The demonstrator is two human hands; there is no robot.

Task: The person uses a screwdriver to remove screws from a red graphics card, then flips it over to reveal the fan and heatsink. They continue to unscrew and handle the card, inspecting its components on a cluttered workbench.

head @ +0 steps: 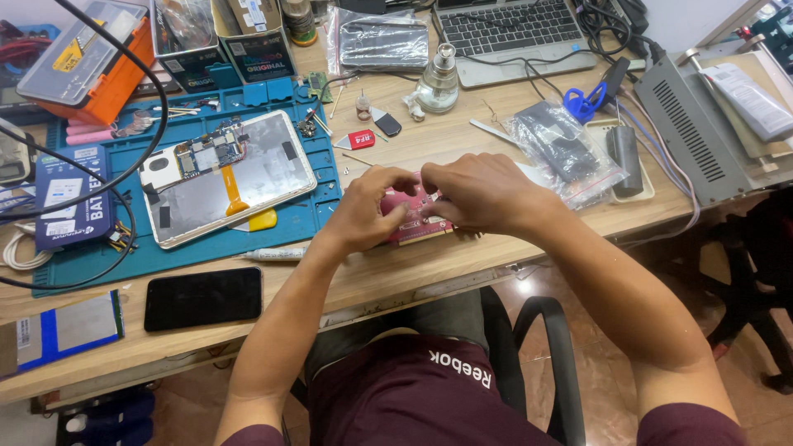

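Both my hands meet over a small pink-red device (410,225) lying on the wooden table (396,277) near its front edge. My left hand (366,208) grips the device's left side with curled fingers. My right hand (479,192) covers its right side, fingertips pinched at the top edge. Most of the device is hidden under my hands. To the left, an opened tablet (227,177) with exposed circuit board and an orange flex strip lies on a blue work mat (306,216).
A black phone (203,298) lies face up at the front left. A glass bottle (439,80), laptop (510,33), blue scissors (584,102), plastic bags (566,149) and a grey metal box (698,124) crowd the back and right. Black cables (124,165) loop over the mat.
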